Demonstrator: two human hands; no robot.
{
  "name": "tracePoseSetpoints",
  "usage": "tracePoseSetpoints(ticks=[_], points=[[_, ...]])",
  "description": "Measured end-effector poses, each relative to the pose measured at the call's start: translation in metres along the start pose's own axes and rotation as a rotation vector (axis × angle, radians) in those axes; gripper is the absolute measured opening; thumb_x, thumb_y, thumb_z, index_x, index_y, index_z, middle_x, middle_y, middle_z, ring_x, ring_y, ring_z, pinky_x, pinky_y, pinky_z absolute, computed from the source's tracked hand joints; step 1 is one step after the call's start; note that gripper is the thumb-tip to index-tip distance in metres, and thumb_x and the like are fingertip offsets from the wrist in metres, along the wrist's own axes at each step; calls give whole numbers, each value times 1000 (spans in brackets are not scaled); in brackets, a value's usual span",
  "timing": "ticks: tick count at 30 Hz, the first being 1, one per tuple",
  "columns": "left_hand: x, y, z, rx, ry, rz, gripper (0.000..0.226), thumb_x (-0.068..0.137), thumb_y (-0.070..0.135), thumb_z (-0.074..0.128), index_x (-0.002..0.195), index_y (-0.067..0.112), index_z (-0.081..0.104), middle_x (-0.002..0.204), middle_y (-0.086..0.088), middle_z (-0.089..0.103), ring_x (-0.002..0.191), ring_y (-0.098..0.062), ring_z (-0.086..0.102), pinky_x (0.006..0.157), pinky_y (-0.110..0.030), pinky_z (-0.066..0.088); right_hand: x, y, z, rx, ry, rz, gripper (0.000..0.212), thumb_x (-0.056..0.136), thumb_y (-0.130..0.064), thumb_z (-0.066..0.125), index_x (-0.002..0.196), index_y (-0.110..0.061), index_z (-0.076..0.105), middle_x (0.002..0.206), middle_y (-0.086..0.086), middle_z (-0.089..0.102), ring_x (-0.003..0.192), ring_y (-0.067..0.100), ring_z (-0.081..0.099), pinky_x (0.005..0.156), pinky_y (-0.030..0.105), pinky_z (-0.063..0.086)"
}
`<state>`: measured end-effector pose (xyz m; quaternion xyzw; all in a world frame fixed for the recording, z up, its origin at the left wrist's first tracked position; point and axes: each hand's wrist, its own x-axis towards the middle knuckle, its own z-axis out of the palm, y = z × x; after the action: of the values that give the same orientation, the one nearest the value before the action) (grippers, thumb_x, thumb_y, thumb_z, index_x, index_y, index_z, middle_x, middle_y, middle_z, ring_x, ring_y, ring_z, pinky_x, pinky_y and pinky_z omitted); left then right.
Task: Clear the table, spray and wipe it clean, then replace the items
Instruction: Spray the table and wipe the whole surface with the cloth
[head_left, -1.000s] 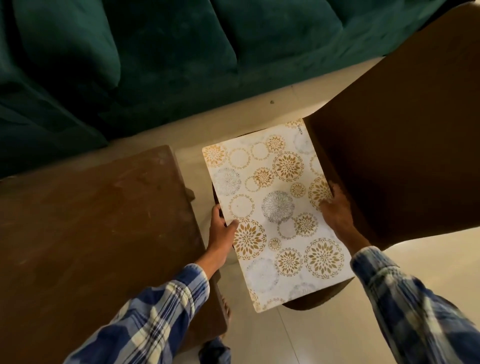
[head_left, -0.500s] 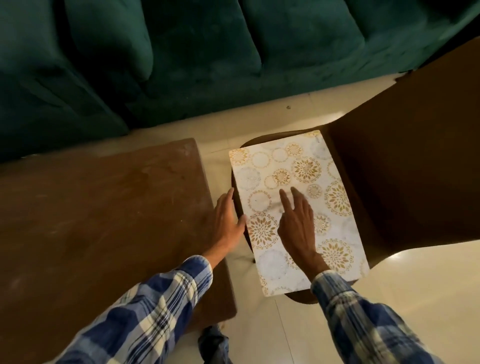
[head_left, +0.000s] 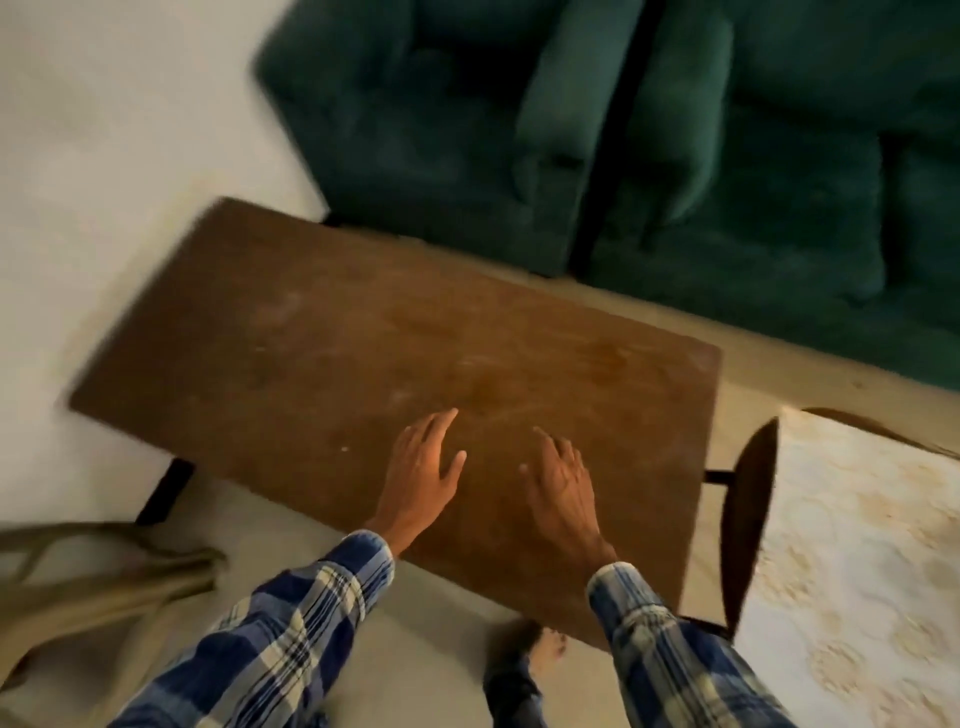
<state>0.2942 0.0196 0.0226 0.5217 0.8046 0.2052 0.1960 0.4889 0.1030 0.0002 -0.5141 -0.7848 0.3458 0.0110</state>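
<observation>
The green sofa (head_left: 649, 156) fills the far side of the view, and just in front of it stands the brown table (head_left: 322, 332), the landmark here: its top carries nothing, only pale smears and a darker stain toward the sofa side. To the right of the table, apart from it, a patterned white-and-gold mat (head_left: 857, 561) lies on a dark chair (head_left: 750, 499); to the left of the table's near corner a tan cloth bag (head_left: 98, 587) slumps on the floor. Over the near half of the table both hands hang palm down: the left hand (head_left: 423, 470) with fingers spread and holding nothing, the right hand (head_left: 558, 480) likewise flat, fingers loosely splayed, holding nothing. Whether the fingertips touch the wood cannot be told through the blur. Judged from this, the clearing step looks finished and the spraying and wiping step is about to start. No spray bottle or wiping cloth is in sight, so the next move likely calls for fetching them, perhaps from the bag, before returning to the stained area.
</observation>
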Motion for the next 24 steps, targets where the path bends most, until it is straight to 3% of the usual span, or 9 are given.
tracePoseSetpoints(ticks=[3, 5, 10, 12, 15, 18, 21, 24], points=[[-35, -98, -67, -31, 94, -174, 56, 99, 38, 54, 150, 22, 37, 147, -2, 50, 135, -21, 46, 113, -39, 37, 9, -107, 54, -39, -129, -50, 59, 105, -35, 45, 159, -21, 25, 164, 12, 26, 152, 34, 23, 123, 47, 20], [-62, -153, -101, -59, 143, -267, 56, 99, 39, 54, 150, 22, 38, 145, -3, 51, 133, -23, 47, 111, -44, 40, 9, -165, 90, -68, -162, -115, 59, 104, -33, 48, 157, -20, 28, 163, 12, 30, 150, 33, 27, 121, 46, 24], [-158, -304, -177, -165, 295, -516, 68, 93, 55, 42, 144, 11, 47, 138, -12, 58, 124, -30, 57, 103, -45, 47, -2, -319, 216, -113, -314, -308, 59, 101, -29, 53, 156, -21, 33, 160, 11, 33, 148, 33, 30, 120, 48, 28], [-202, -355, -202, -210, 371, -624, 66, 93, 52, 45, 145, 12, 46, 141, -10, 56, 125, -27, 55, 103, -43, 46, -15, -379, 267, -133, -372, -399, 59, 100, -27, 54, 155, -19, 33, 160, 11, 34, 147, 30, 31, 120, 44, 26], [-263, -414, -233, -290, 575, -794, 57, 91, 48, 49, 137, 14, 55, 134, -7, 61, 121, -24, 58, 103, -36, 45, -41, -459, 337, -86, -461, -503, 59, 97, -32, 50, 152, -14, 40, 155, 12, 40, 144, 30, 36, 117, 39, 27], [-328, -469, -253, -301, 873, -937, 40, 94, 40, 52, 126, 17, 61, 122, -4, 66, 112, -21, 63, 97, -39, 50, -69, -525, 410, -29, -536, -660, 53, 94, -27, 56, 144, -14, 50, 142, 12, 52, 130, 28, 48, 107, 31, 36], [-377, -506, -265, -231, 1133, -1045, 19, 94, 26, 60, 109, 15, 60, 104, -2, 65, 95, -19, 62, 83, -43, 54, -92, -574, 464, -34, -621, -817, 46, 95, -21, 55, 140, -14, 54, 135, 11, 56, 122, 27, 52, 102, 38, 45], [-409, -533, -260, -152, 1235, -1112, 12, 89, 17, 65, 97, 13, 56, 93, -2, 59, 86, -20, 57, 77, -44, 51, -109, -608, 516, -58, -684, -935, 48, 99, -33, 46, 142, -15, 53, 137, 9, 55, 122, 22, 54, 100, 29, 43]])
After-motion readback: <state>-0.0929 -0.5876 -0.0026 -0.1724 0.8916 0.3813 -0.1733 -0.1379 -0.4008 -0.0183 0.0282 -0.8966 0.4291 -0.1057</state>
